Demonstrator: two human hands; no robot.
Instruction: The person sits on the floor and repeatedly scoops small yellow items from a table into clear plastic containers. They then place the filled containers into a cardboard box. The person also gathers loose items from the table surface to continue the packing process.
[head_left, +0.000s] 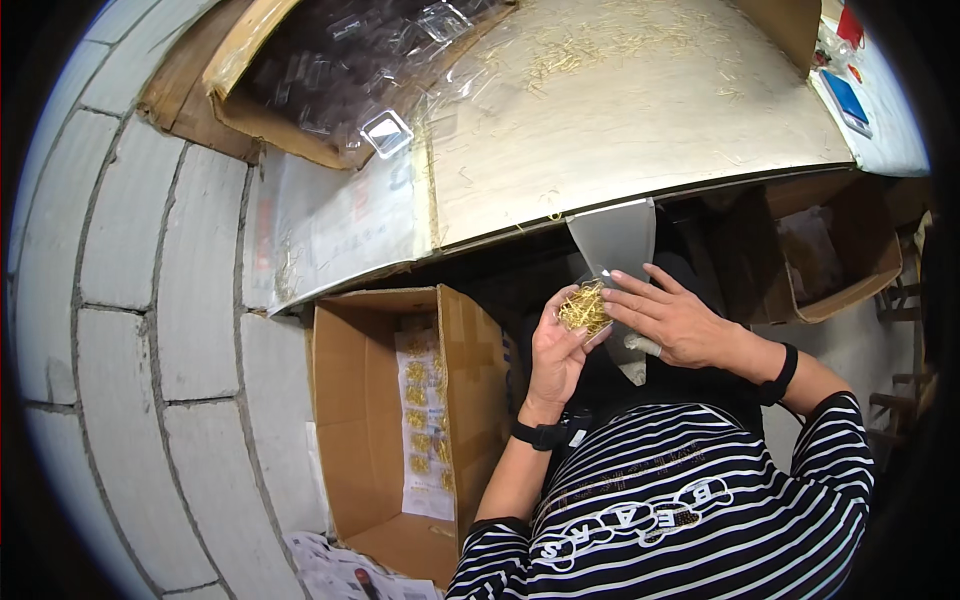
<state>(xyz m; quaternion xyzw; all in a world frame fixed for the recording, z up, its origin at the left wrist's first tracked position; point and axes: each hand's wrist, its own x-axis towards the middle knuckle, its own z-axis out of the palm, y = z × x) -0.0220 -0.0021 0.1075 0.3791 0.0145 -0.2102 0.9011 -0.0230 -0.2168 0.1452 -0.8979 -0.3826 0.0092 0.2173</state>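
My left hand (pixel 556 362) is closed around a small clear plastic box (pixel 597 334) filled with thin gold-coloured metal pins (pixel 583 308). It holds the box just in front of the table's near edge, above my lap. My right hand (pixel 680 322) lies over the box's right side with its fingers stretched out, the fingertips at the pins. A whitish wrap covers its thumb (pixel 642 345). Whether the right fingertips press on the pins cannot be made out. Behind both hands, a grey plastic sheet (pixel 618 238) slopes down from the table edge.
More gold pins (pixel 600 45) lie scattered over the pale tabletop (pixel 620 130). A carton (pixel 270 125) of clear plastic boxes stands at the far left. Below it, an open carton (pixel 365 400) holds several pin-filled packs on white paper. Another carton (pixel 835 250) sits under the table at right.
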